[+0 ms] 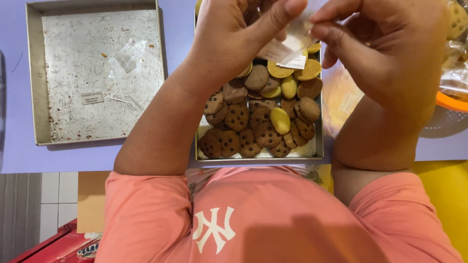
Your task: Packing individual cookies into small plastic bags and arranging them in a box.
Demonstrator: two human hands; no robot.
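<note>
My left hand [234, 36] and my right hand [385, 46] are raised together above a square metal tin [319, 146], both pinching a small clear plastic packet with a white paper label [287, 51] between thumbs and fingers. The tin below holds several round cookies [258, 122]: brown chocolate-chip ones, plain brown ones and a few yellow ones. Part of the tin's far side is hidden behind my hands.
An empty, crumb-dusted square metal tray [36, 97] lies at the left on the lavender table, with a clear wrapper [129, 53] and a small label [91, 97] inside. A clear bag of cookies [341, 97] and an orange-rimmed basket [451, 102] sit at the right.
</note>
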